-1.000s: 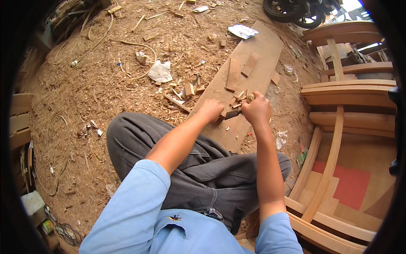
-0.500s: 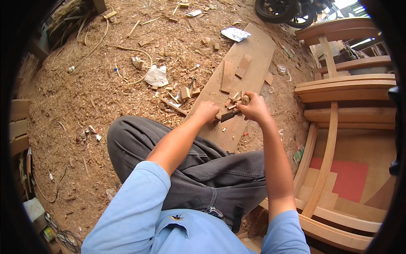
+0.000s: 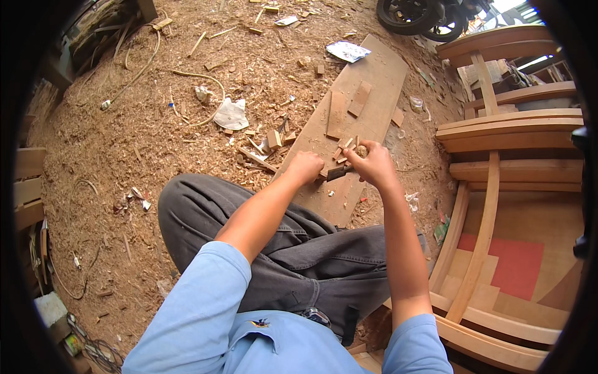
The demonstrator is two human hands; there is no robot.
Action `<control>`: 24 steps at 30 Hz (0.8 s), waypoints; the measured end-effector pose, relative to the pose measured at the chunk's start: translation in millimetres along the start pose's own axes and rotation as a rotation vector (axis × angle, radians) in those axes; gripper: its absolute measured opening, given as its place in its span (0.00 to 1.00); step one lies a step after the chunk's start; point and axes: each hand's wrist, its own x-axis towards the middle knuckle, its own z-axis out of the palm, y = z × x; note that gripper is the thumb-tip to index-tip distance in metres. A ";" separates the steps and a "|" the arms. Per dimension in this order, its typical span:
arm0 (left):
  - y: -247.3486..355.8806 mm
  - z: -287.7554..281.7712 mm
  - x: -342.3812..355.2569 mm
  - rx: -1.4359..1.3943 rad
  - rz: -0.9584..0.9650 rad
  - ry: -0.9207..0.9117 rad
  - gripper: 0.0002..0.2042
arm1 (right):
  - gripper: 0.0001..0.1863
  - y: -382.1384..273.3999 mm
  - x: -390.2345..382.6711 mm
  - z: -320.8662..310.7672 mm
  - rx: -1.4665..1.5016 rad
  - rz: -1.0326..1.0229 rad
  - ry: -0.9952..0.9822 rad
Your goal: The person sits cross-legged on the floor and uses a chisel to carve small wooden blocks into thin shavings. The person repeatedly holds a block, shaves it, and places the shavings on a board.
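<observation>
On a long wooden board [image 3: 374,75] lying on the ground, my left hand [image 3: 305,167] is closed, its fingers pressing a small piece of wood [image 3: 322,176] that is mostly covered. My right hand [image 3: 375,163] grips a cutting tool with a dark flat blade [image 3: 340,172]. Its blade points left, close to my left fingertips, and its exact kind is unclear. Small wood offcuts [image 3: 344,149] lie just beyond the blade. Farther up the board rest two flat wooden pieces, one longer [image 3: 336,115] and one shorter [image 3: 359,98].
Wood shavings [image 3: 124,162] cover the ground, with a pale cable [image 3: 212,78] and a white scrap [image 3: 231,115]. Curved wooden frames [image 3: 492,168] stand close on my right. A motorcycle wheel [image 3: 408,15] is at the far right. A silvery packet [image 3: 347,52] lies across the board's far end.
The right hand and the tool have shifted very slightly, and the blade lies a little flatter. My left hand stays in nearly the same place on the wood.
</observation>
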 end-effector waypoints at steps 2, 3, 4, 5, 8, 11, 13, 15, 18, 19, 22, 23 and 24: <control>-0.2 -0.6 -0.5 -0.006 0.004 0.000 0.09 | 0.27 1.6 0.4 10.3 -0.073 0.025 0.112; -0.3 -0.6 -0.6 -0.005 0.004 0.001 0.08 | 0.26 3.2 0.1 14.5 -0.098 -0.034 0.194; -0.5 -0.7 -0.4 -0.004 0.007 0.003 0.08 | 0.26 4.1 -1.1 18.9 -0.130 -0.033 0.255; -0.4 -0.5 -0.3 -0.003 0.011 0.005 0.07 | 0.25 4.8 -1.8 21.6 -0.176 -0.019 0.325; 0.3 0.7 0.2 -0.010 0.008 0.011 0.06 | 0.25 5.0 -3.7 21.6 -0.143 0.004 0.293; 3.0 1.5 0.2 -0.032 0.007 0.018 0.06 | 0.26 2.8 -5.1 15.8 -0.137 0.003 0.315; 5.8 1.2 -0.3 -0.041 0.023 0.018 0.06 | 0.26 1.1 -5.6 14.1 -0.128 0.026 0.303; 8.2 0.4 -0.9 -0.034 0.062 0.004 0.06 | 0.26 0.3 -5.1 15.4 -0.140 0.038 0.299; 9.2 -0.3 -1.2 -0.043 0.065 -0.017 0.06 | 0.26 1.0 -2.6 20.2 -0.162 0.047 0.296; 9.0 0.2 -1.1 -0.049 0.067 -0.017 0.07 | 0.26 1.8 -1.4 21.1 -0.157 0.049 0.296; 8.4 4.9 -0.2 -0.050 0.060 -0.008 0.09 | 0.27 5.0 0.5 20.6 -0.164 0.038 0.297; 8.7 7.4 0.1 -0.043 0.049 0.002 0.10 | 0.27 5.9 0.0 20.0 -0.175 0.032 0.312; 8.4 9.8 0.7 -0.034 0.037 0.013 0.10 | 0.27 6.2 -0.8 19.1 -0.155 0.046 0.278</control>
